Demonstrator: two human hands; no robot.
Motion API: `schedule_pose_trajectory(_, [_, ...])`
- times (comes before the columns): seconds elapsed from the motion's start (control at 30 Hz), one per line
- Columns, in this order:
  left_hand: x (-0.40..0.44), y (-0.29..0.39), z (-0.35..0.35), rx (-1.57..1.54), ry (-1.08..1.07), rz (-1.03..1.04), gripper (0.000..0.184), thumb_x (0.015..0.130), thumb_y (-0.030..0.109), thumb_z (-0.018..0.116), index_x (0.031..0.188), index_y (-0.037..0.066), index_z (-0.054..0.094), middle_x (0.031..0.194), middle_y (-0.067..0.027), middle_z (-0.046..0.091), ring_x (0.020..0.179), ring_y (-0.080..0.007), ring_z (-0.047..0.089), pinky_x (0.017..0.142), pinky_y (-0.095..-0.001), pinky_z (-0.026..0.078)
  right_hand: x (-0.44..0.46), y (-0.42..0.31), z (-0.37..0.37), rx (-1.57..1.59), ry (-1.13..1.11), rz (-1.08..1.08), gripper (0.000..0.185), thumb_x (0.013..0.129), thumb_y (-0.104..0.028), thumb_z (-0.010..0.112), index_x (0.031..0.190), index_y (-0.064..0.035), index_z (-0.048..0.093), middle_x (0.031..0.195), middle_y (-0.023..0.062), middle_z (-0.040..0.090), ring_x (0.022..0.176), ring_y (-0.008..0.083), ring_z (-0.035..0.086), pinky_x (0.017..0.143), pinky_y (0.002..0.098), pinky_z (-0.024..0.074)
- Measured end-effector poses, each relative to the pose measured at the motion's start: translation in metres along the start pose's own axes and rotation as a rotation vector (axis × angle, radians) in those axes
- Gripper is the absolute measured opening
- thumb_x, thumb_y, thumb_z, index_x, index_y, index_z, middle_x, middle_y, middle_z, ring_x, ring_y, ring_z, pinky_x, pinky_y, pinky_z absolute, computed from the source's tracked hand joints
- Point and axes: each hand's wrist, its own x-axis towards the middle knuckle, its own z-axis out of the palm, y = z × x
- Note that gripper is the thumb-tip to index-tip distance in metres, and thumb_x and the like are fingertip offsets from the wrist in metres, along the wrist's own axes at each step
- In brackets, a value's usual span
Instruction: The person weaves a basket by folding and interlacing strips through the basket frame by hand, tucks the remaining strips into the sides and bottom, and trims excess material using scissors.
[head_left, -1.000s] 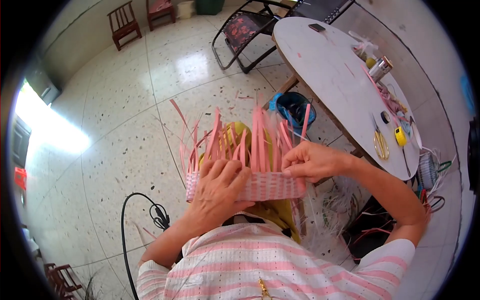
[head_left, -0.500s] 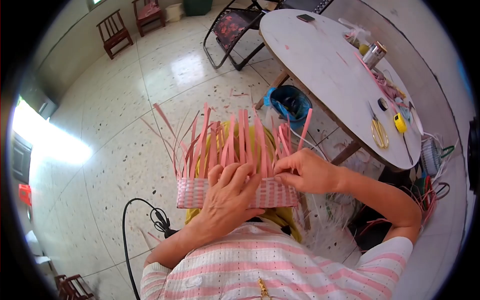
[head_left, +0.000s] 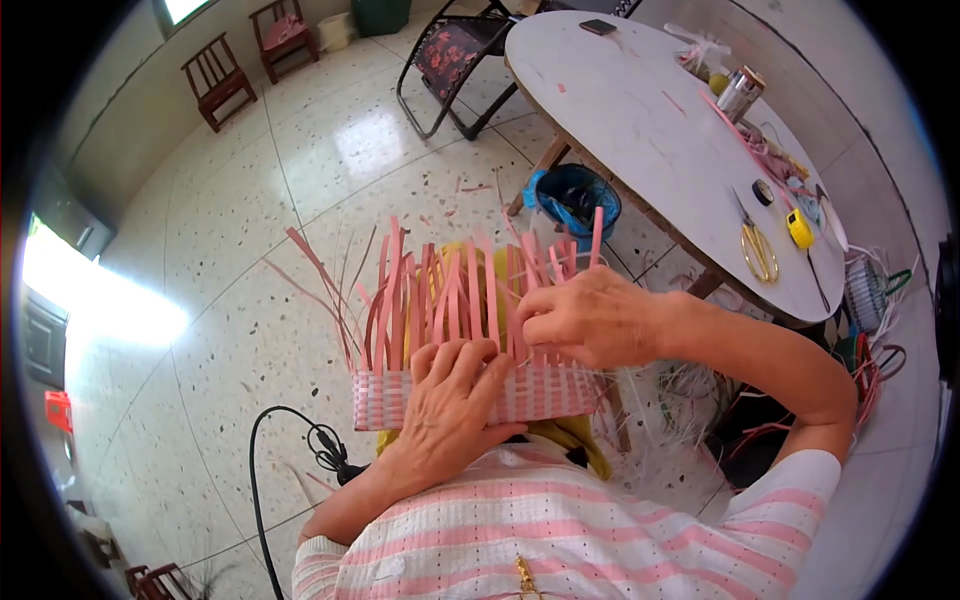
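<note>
A partly woven basket (head_left: 550, 393) in pink and white strips lies across my lap. Loose pink upright strips (head_left: 452, 290) fan out from its upper edge. My left hand (head_left: 448, 400) lies over the woven wall, fingers curled at the upper edge and thumb near the lower one, holding it. Just above that edge, toward the right end, my right hand (head_left: 590, 318) is closed in a pinch among the uprights. A thin strip seems to be in the pinch; its held end is hidden by the fingers.
On the round table (head_left: 620, 100) at the right lie gold-handled scissors (head_left: 759, 250), a yellow tape measure (head_left: 799, 229), a metal can (head_left: 741, 95) and a phone (head_left: 598, 27). A lined bin (head_left: 577, 205) stands under its edge. A black cable (head_left: 256, 480) loops on the floor at left.
My right hand has shifted left and slightly up along the uprights, still pinched. My left hand stays on the woven wall. The view has tilted a little.
</note>
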Motion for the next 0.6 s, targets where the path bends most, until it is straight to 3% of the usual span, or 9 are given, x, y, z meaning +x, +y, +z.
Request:
schedule_pose_trajectory(0.07, [0.001, -0.001, 0.0, -0.006, -0.02, 0.004, 0.081, 0.063, 0.036, 0.093, 0.13, 0.007, 0.059, 0.128, -0.012, 0.053, 0.121, -0.0329, 0.049, 0.106, -0.049, 0.032, 0.006, -0.014, -0.01, -0.354, -0.113, -0.014, 0.01, 0.084, -0.011, 0.065, 0.09, -0.0065, 0.071, 0.102, 0.0104, 0.068, 0.085, 0.0282, 0.071, 0.07, 0.0387, 0.0567])
schedule_pose_trajectory(0.3, [0.001, -0.003, 0.001, -0.007, 0.017, -0.003, 0.081, 0.062, 0.035, 0.093, 0.129, 0.006, 0.058, 0.126, -0.0125, 0.054, 0.122, -0.0342, 0.049, 0.105, -0.049, 0.033, 0.014, -0.032, -0.008, -0.545, -0.031, -0.087, 0.008, 0.082, -0.01, 0.064, 0.082, -0.0029, 0.068, 0.092, 0.0108, 0.066, 0.081, 0.0243, 0.071, 0.068, 0.0372, 0.0573])
schedule_pose_trajectory(0.4, [0.002, -0.006, -0.001, -0.023, 0.014, -0.035, 0.08, 0.062, 0.035, 0.093, 0.128, 0.007, 0.058, 0.127, -0.0124, 0.053, 0.122, -0.0345, 0.049, 0.105, -0.0491, 0.033, 0.01, -0.032, -0.002, -0.471, 0.054, -0.054, 0.008, 0.083, -0.008, 0.064, 0.082, -0.0019, 0.068, 0.087, 0.0129, 0.066, 0.08, 0.0277, 0.071, 0.072, 0.0389, 0.0574])
schedule_pose_trajectory(0.47, [0.002, -0.006, -0.003, -0.041, -0.009, -0.059, 0.082, 0.062, 0.035, 0.093, 0.132, 0.01, 0.058, 0.128, -0.0121, 0.052, 0.122, -0.0346, 0.048, 0.106, -0.049, 0.033, -0.002, -0.036, 0.005, -0.178, 0.123, 0.158, 0.005, 0.087, -0.006, 0.064, 0.085, -0.0014, 0.062, 0.082, 0.0129, 0.062, 0.079, 0.0302, 0.067, 0.071, 0.0403, 0.0555])
schedule_pose_trajectory(0.5, [0.002, -0.005, -0.004, -0.043, -0.008, -0.062, 0.082, 0.062, 0.035, 0.093, 0.132, 0.01, 0.058, 0.128, -0.0121, 0.052, 0.122, -0.0346, 0.048, 0.106, -0.049, 0.033, -0.007, -0.04, 0.006, -0.177, 0.12, 0.158, 0.005, 0.087, -0.006, 0.064, 0.085, -0.0014, 0.062, 0.082, 0.0129, 0.062, 0.079, 0.0302, 0.067, 0.071, 0.0403, 0.0555])
schedule_pose_trajectory(0.57, [0.004, -0.002, -0.006, -0.053, -0.001, -0.028, 0.079, 0.064, 0.032, 0.092, 0.132, 0.013, 0.059, 0.128, -0.0111, 0.051, 0.122, -0.0332, 0.048, 0.105, -0.0488, 0.033, -0.013, -0.048, 0.005, 0.308, 0.051, 0.368, 0.013, 0.091, -0.007, 0.062, 0.094, 0.0047, 0.067, 0.087, 0.0187, 0.07, 0.082, 0.0304, 0.071, 0.077, 0.0408, 0.0544])
schedule_pose_trajectory(0.6, [0.005, -0.002, -0.006, -0.056, -0.001, -0.025, 0.079, 0.064, 0.032, 0.092, 0.132, 0.013, 0.059, 0.128, -0.0111, 0.051, 0.122, -0.0332, 0.048, 0.105, -0.0488, 0.033, -0.016, -0.054, 0.004, 0.307, 0.051, 0.371, 0.013, 0.091, -0.007, 0.062, 0.094, 0.0047, 0.067, 0.087, 0.0187, 0.07, 0.082, 0.0304, 0.071, 0.077, 0.0408, 0.0544])
